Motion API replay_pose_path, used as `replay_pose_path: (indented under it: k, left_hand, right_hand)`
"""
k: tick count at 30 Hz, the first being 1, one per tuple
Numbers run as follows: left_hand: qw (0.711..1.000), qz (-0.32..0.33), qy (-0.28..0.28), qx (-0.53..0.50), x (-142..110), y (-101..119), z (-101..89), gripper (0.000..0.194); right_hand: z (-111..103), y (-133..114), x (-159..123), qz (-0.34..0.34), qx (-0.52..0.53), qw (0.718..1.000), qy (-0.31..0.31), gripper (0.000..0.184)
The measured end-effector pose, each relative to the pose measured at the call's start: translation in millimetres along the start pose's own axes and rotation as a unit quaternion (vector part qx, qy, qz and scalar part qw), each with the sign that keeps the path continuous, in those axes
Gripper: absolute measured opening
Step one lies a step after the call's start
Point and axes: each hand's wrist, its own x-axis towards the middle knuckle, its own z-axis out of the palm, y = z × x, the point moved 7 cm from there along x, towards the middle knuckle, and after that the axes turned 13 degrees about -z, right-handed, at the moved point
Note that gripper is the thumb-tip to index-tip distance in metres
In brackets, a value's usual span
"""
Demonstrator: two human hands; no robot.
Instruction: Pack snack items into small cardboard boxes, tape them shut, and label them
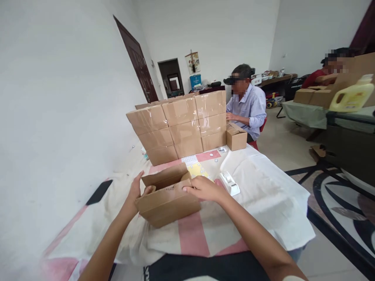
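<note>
A small brown cardboard box [166, 203] sits on the cloth-covered table [263, 203] right in front of me, its top flaps partly open. My left hand [136, 191] grips the box's left end, thumb over the edge. My right hand [205, 188] rests on the near top flap at the right corner, fingers curled and pressing it down. A white tape dispenser [230, 182] lies just right of my right hand.
A stack of taped brown boxes [178, 127] stands at the table's far end. A seated person in a light shirt [247, 105] handles another box [236, 136]. A second person sits at a far right table with boxes and a yellow jug [353, 95]. White wall on the left.
</note>
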Motion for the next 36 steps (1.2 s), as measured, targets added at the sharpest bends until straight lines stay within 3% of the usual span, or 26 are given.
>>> replay_pose_path:
  k: [2, 5, 9, 11, 13, 16, 18, 22, 24, 27, 32, 36]
  left_hand:
    - [0.996, -0.046, -0.068, -0.037, 2, -8, 7.0, 0.076]
    - [0.98, -0.088, -0.165, -0.072, 3, -8, 9.4, 0.063]
    - [0.96, -0.042, -0.27, -0.06, -5, 25, 9.8, 0.05]
    - [0.965, -0.014, -0.263, 0.016, -15, 47, 15.2, 0.051]
    - [0.966, 0.014, -0.221, 0.134, -28, 70, 27.7, 0.052]
    - [0.954, 0.048, -0.166, 0.243, -46, 97, 52.7, 0.066]
    - [0.946, 0.045, -0.164, 0.275, -52, 101, 65.5, 0.067]
    - [0.94, 0.048, -0.175, 0.288, -49, 86, 68.6, 0.066]
    - [0.94, 0.066, -0.175, 0.285, -46, 79, 65.7, 0.065]
    - [0.942, 0.091, -0.164, 0.279, -45, 74, 63.5, 0.064]
    - [0.946, 0.098, -0.145, 0.271, -47, 74, 64.4, 0.064]
    - [0.949, 0.096, -0.139, 0.266, -47, 74, 64.1, 0.063]
  right_hand:
    - [-6, 3, 0, 0.02, 0.01, 0.998, 0.064, 0.049]
    - [-7, 11, 1, 0.074, 0.027, 0.989, 0.126, 0.081]
    - [9, 22, 3, 0.121, 0.085, 0.971, 0.187, 0.089]
    - [17, 22, 3, 0.126, 0.098, 0.96, 0.229, 0.084]
    - [20, 19, 2, 0.134, 0.095, 0.95, 0.266, 0.08]
    - [12, 17, -8, 0.139, 0.094, 0.938, 0.302, 0.068]
    - [-5, 26, -27, 0.157, 0.094, 0.922, 0.342, 0.055]
    - [-53, 68, -105, 0.273, 0.043, 0.843, 0.461, 0.036]
    - [-57, 93, -141, 0.362, 0.078, 0.82, 0.436, 0.033]
    - [-40, 114, -173, 0.439, 0.176, 0.809, 0.349, 0.03]
    - [-14, 124, -179, 0.474, 0.262, 0.8, 0.257, 0.021]
    - [-13, 135, -175, 0.52, 0.278, 0.779, 0.213, 0.02]
